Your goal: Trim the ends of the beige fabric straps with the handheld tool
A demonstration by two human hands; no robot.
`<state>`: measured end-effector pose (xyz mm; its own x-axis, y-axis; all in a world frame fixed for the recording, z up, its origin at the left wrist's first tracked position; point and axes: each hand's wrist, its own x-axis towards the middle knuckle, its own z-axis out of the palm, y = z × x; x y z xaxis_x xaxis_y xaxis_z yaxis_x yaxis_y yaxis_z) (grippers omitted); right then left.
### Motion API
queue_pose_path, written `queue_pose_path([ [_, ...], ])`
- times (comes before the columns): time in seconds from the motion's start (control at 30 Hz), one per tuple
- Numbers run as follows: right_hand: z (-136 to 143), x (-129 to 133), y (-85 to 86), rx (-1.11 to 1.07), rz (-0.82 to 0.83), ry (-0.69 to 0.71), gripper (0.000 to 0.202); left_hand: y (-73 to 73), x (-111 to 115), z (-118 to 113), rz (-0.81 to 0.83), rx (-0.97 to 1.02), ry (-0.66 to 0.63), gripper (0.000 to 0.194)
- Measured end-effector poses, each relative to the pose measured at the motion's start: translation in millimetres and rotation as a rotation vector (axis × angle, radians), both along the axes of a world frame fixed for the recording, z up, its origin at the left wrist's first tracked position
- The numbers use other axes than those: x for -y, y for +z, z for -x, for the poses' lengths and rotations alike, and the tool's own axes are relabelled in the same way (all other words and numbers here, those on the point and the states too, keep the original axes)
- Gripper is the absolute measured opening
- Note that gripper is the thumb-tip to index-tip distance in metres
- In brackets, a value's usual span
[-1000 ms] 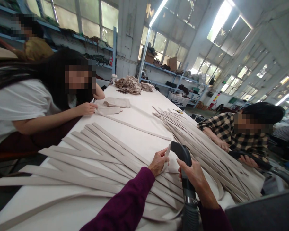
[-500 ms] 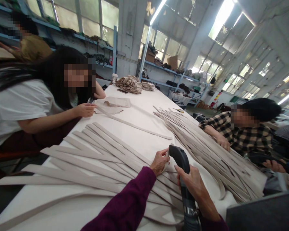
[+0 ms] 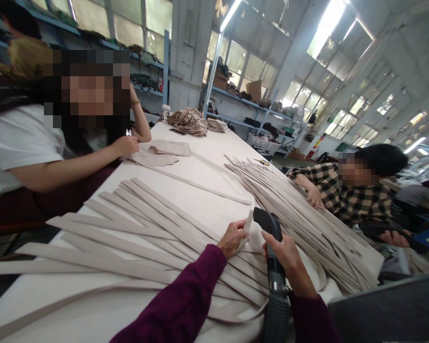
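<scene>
A white crate (image 3: 254, 142) is parked on the far side under blue shelving (image 3: 213, 71), with dark stuff visible around it, though what's inside can't really be made out. Cardboard boxes (image 3: 253, 89) are stacked up on the shelf among crumpled dark cloth, and a pale cup (image 3: 165, 111) is stood at the far end of the table (image 3: 214, 166), its contents hidden. Next to that cup, a thick ruffled heap of beige bundles (image 3: 188, 122) is piled. Long, flat, matte beige strips (image 3: 128, 233) are fanned out over the smooth white tabletop on the left, some with slanted ends, and a denser, more tangled batch (image 3: 296, 228) is laid along the right. One strip end (image 3: 248, 224) is pinched upright by the left hand (image 3: 234, 239), thumb and fingers closed on it, right beside the tip of a curved black nozzle (image 3: 268, 220). That nozzle is gripped by the right hand (image 3: 285, 252), fingers wrapped round and thumb laid against it; a ribbed black hose (image 3: 277, 314) is clamped on below with a shiny metal band. Small snips (image 3: 128, 133) are held by a white-sleeved co-worker at left.
</scene>
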<state>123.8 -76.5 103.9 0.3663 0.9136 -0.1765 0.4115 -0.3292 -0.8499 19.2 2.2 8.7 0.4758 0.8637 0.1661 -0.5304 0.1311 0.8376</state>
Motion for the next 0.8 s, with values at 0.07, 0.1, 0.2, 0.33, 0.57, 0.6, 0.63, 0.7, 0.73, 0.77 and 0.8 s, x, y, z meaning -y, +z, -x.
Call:
queue_pose_path([
  [0.07, -4.2, 5.1, 1.3, -0.009, 0.013, -0.004, 0.037, -2.0, -1.6, -1.2, 0.021, -0.006, 0.012, 0.052],
  [0.1, -5.5, 8.8, 1.7, -0.012, 0.024, 0.000, 0.037, -3.6, -2.6, -2.0, 0.025, -0.013, 0.019, 0.052],
  [0.2, -3.5, 20.6, 1.7, -0.019, 0.056, 0.027, 0.035, -8.7, -5.0, -3.8, 0.011, -0.031, 0.037, 0.053],
  [0.33, 10.3, 27.6, -0.2, -0.027, 0.066, 0.061, 0.034, -10.1, -5.2, -3.7, -0.032, -0.043, 0.062, 0.049],
  [0.57, 15.2, 8.8, -1.2, 0.000, 0.027, 0.066, 0.033, -2.4, -1.6, 1.9, -0.145, -0.160, 0.116, 0.037],
  [0.6, 13.4, 4.2, -1.1, 0.007, 0.020, 0.061, 0.033, -1.7, -1.1, 2.5, -0.155, -0.185, 0.125, 0.037],
  [0.63, 11.5, -0.5, -1.0, 0.011, 0.014, 0.055, 0.033, -1.1, -0.6, 3.0, -0.158, -0.204, 0.137, 0.037],
  [0.7, 7.3, -8.8, -0.8, 0.017, 0.008, 0.036, 0.033, -0.1, 0.2, 3.2, -0.147, -0.229, 0.170, 0.037],
  [0.73, 5.1, -11.7, -0.7, 0.021, 0.007, 0.023, 0.033, 0.3, 0.4, 3.0, -0.136, -0.239, 0.189, 0.038],
  [0.77, 3.1, -13.3, -0.3, 0.025, 0.006, 0.009, 0.034, 0.5, 0.3, 2.8, -0.123, -0.246, 0.208, 0.039],
  [0.8, 1.4, -13.5, 0.2, 0.027, 0.005, -0.003, 0.034, 0.5, 0.0, 2.4, -0.110, -0.251, 0.225, 0.041],
])
